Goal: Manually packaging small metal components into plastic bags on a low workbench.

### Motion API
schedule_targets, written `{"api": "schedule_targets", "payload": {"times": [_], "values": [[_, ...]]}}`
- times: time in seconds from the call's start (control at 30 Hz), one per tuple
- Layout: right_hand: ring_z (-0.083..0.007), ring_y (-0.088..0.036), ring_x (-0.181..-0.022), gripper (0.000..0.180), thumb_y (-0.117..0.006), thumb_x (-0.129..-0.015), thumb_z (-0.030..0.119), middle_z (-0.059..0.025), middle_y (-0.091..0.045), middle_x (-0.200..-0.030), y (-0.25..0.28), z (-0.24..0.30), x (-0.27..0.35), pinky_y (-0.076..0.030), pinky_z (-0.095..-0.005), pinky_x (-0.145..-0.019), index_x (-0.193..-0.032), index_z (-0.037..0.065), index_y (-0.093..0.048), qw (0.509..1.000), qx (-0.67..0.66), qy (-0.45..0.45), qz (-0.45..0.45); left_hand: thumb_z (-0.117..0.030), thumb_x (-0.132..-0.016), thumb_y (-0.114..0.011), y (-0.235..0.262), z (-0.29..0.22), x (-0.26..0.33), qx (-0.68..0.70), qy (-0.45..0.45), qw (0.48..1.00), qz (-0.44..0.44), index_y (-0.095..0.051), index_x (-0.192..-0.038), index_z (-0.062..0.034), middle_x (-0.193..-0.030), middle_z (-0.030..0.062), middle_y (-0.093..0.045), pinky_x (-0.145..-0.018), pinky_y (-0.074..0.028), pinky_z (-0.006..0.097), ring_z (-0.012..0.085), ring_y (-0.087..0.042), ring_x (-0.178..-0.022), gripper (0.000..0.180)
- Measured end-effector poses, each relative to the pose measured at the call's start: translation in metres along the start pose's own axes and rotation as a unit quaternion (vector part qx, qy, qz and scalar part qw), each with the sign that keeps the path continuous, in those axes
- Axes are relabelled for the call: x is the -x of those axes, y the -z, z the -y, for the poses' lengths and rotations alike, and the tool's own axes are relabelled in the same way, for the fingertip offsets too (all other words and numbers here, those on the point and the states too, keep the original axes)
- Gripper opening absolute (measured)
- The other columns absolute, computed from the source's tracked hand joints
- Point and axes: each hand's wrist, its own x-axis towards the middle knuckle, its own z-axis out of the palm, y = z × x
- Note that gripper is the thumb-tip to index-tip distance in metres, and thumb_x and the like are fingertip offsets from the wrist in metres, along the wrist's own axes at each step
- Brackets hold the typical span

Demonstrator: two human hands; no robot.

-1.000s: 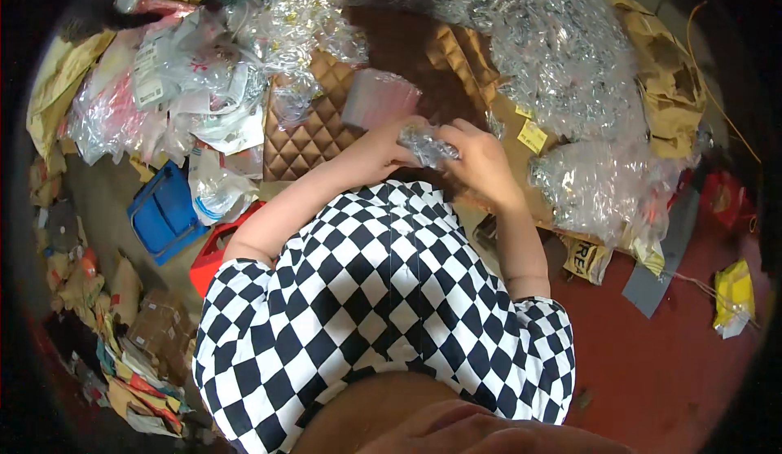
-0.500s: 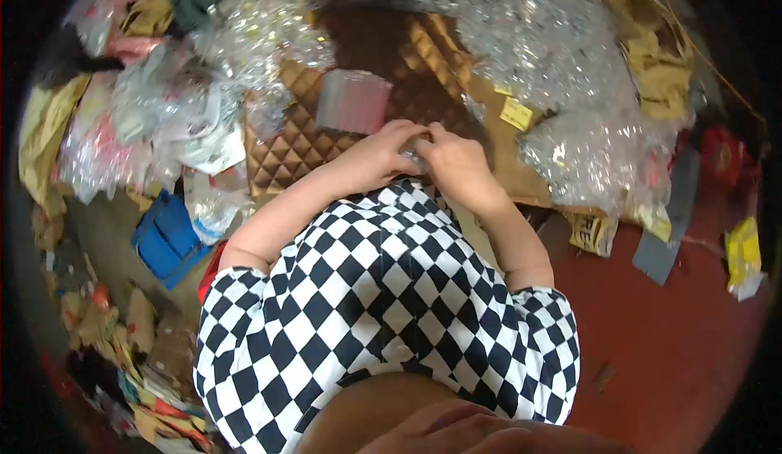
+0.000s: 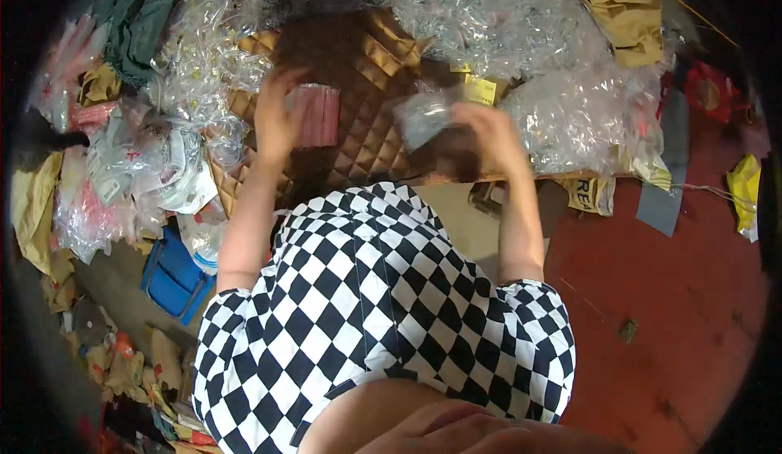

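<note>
On the brown quilted tabletop cover lies a block of thin pinkish-red strips or sheets, its exact kind unclear. My left hand is at the left side of this block. Its fingers are blurred, so their grip does not show. To the right, my right hand is closed on the edge of a small clear plastic bag, smeared by motion, held over the cover. What the bag contains, if anything, cannot be made out.
Heaps of clear plastic packets line the far and right sides. A yellow label lies by the right heap. More plastic bags and a dark green cloth are at left. A blue plastic stool or chair stands below.
My hands, close together in front of me before, have moved apart. The left has gone to the strip block; the right has moved right, with the clear bag in view.
</note>
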Motion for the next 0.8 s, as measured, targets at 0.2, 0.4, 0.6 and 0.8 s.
{"api": "schedule_targets", "payload": {"times": [0.2, 0.4, 0.6, 0.8], "values": [[-0.0223, -0.065, -0.099, 0.023, -0.06, -0.092, 0.008, -0.0125, -0.071, -0.101, 0.051, -0.148, 0.044, -0.048, -0.037, -0.09, -0.113, 0.002, -0.067, 0.97, -0.068, -0.194, -0.127, -0.008, -0.079, -0.065, -0.014, 0.057, 0.083, -0.307, -0.075, 0.938, 0.139, -0.043, -0.136, 0.0034, -0.133, 0.0236, -0.05, -0.103, -0.041, 0.044, 0.0389, -0.049, -0.119, 0.062], [-0.0414, -0.052, -0.116, 0.062, -0.073, -0.08, 0.015, -0.0242, -0.057, -0.121, -0.043, -0.109, 0.003, -0.042, -0.0461, -0.101, -0.135, 0.004, -0.047, 0.929, 0.299, -0.016, -0.216, -0.007, -0.08, -0.058, -0.005, 0.078, 0.107, -0.312, -0.079, 0.936, 0.145, -0.06, -0.118, -0.0065, -0.121, 0.0143, -0.058, -0.089, -0.05, 0.04, 0.0335, -0.058, -0.105, 0.038], [-0.0313, -0.064, -0.098, 0.047, -0.073, -0.084, 0.024, -0.013, -0.065, -0.105, -0.069, -0.117, -0.04, -0.051, -0.039, -0.084, -0.123, 0.007, -0.054, 0.983, 0.134, -0.125, -0.013, -0.009, -0.083, -0.059, 0.016, 0.054, 0.088, -0.226, 0.043, 0.949, 0.214, -0.067, -0.093, -0.0094, -0.091, 0.012, -0.063, -0.076, -0.05, 0.043, 0.0324, -0.062, -0.09, 0.013], [-0.0178, -0.063, -0.102, 0.047, -0.071, -0.086, 0.009, -0.0063, -0.065, -0.116, -0.046, -0.087, -0.128, -0.052, -0.0299, -0.082, -0.129, 0.005, -0.053, 0.981, -0.181, 0.071, 0.021, -0.006, -0.084, -0.061, 0.004, 0.046, 0.097, -0.084, 0.079, 0.993, -0.002, -0.068, -0.091, -0.0062, -0.089, 0.0126, -0.063, -0.075, -0.049, 0.043, 0.0321, -0.062, -0.09, 0.01]]}}
